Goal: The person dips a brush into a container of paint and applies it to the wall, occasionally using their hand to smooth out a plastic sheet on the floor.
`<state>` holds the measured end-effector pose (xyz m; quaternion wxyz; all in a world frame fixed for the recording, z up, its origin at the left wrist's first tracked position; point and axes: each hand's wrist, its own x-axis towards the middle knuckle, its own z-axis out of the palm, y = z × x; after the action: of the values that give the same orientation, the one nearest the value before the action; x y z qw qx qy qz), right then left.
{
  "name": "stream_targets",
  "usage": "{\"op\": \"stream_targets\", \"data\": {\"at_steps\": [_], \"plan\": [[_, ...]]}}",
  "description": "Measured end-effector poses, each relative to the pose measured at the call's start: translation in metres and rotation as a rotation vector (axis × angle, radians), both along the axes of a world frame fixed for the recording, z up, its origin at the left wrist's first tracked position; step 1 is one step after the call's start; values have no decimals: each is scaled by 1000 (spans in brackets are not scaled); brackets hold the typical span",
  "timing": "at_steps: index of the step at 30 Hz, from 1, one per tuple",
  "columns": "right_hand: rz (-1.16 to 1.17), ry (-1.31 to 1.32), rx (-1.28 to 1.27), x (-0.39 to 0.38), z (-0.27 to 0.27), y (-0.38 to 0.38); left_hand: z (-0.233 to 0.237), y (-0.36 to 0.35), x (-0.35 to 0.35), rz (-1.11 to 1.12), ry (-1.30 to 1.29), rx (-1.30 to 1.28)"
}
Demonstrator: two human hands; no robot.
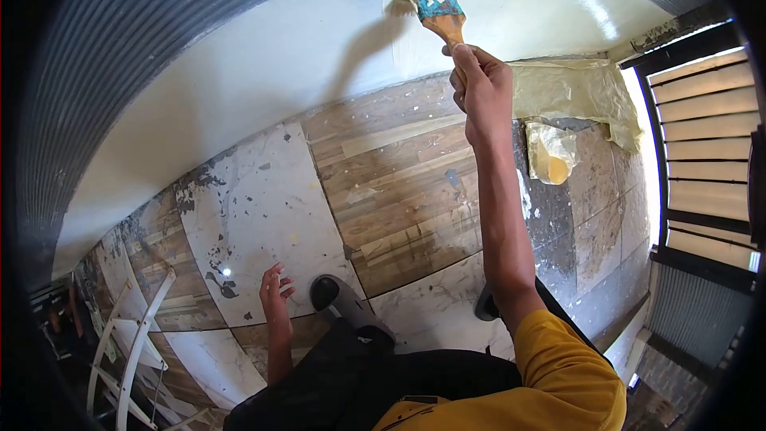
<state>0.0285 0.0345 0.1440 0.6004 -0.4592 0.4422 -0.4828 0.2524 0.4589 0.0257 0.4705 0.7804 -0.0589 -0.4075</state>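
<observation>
My right hand (481, 86) is wrapped round the wooden handle of a wide paintbrush (441, 17). Its ferrule is blue and smeared with cream paint, and the bristles press on the pale wall (319, 40). A wetter-looking patch of cream shows around the brush, and its shadow falls to the left. Low beside my left leg hangs my left hand (275, 287), fingers loosely curled and apart, with nothing in it. Right of my right forearm, a plastic-lined container (550, 152) with yellowish paint stands on the floor.
A yellowish plastic sheet (566, 92) lies along the wall's foot at right. Paint-spotted wood-look and marble tiles (263, 215) cover the floor. A white curved metal frame (140, 343) stands at lower left. At right is a barred gate or window (706, 136); corrugated sheet (120, 48) spans the upper left.
</observation>
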Motion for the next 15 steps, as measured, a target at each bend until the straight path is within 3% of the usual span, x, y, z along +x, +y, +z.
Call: {"op": "stream_targets", "data": {"at_steps": [15], "plan": [[-1,70,-108,-2,13,-8,-6,-4,0,-9,19,5]]}}
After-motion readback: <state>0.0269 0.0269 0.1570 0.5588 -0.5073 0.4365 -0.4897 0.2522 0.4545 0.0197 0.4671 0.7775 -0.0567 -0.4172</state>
